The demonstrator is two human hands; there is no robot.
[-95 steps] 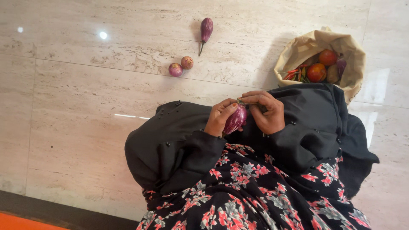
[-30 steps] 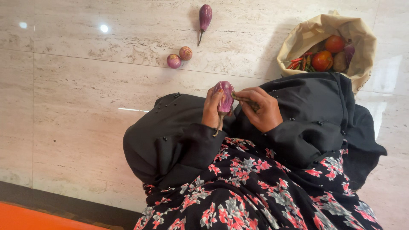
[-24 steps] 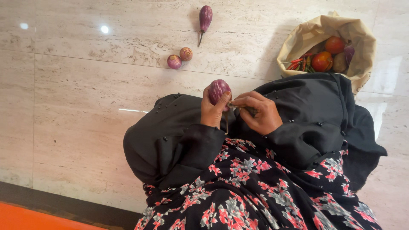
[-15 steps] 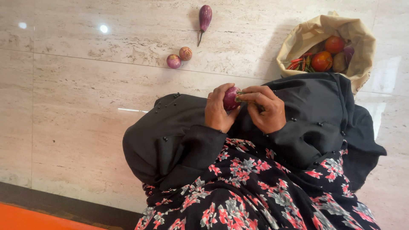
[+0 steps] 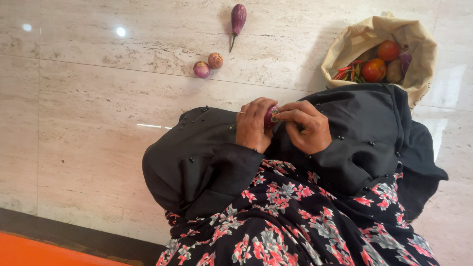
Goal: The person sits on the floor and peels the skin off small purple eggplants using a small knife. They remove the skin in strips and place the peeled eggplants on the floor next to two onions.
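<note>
- Nearest the camera is a dark dress (image 5: 295,226) with red flowers, and over it a black cloth (image 5: 197,152) that covers the lap.
- Above the lap, the left hand (image 5: 253,125) is curled round a small purple eggplant (image 5: 270,116), fingers wrapped over its top and clamped on it.
- The right hand (image 5: 308,127) meets it from the other side, thumb and fingertips pressed together on the end of the eggplant that faces right.
- Only a small patch of the eggplant shows between the two hands, so its long axis and the way it points cannot be told.
- Beyond the hands, on the pale stone floor (image 5: 98,98), two small round onions (image 5: 208,65) lie side by side, touching or nearly so.
- Further off lies a second eggplant (image 5: 238,15), its long axis running almost straight away, stalk toward the person.
- At the far right, a paper bag (image 5: 423,49) stands open, holding tomatoes (image 5: 382,61) and red chillies (image 5: 345,73).
</note>
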